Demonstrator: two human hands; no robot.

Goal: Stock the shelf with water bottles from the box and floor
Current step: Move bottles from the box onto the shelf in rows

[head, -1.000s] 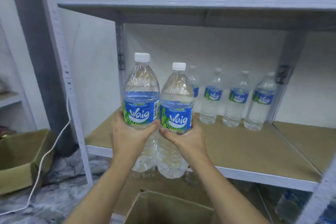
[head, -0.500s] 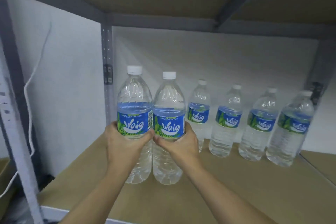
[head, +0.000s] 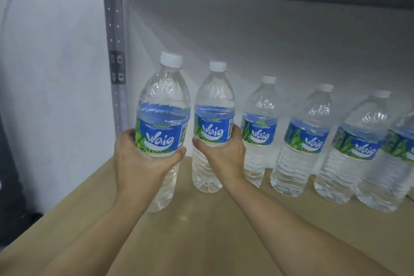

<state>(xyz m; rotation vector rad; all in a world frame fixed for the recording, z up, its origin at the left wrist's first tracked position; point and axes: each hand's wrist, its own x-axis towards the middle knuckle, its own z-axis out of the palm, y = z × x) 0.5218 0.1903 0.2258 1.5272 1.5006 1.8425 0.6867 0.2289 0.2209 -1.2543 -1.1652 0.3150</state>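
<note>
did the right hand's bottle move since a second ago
Yes, the bottle in the right hand went inward past the shelf board's front edge, beside the standing row.

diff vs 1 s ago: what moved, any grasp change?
Both bottles were carried from in front of the shelf edge in over the shelf board, up to the back row. They were touching; now there is a gap between the left bottle and the right bottle. The left hand and the right hand grip as before, nothing let go. Back row unmoved.
</note>
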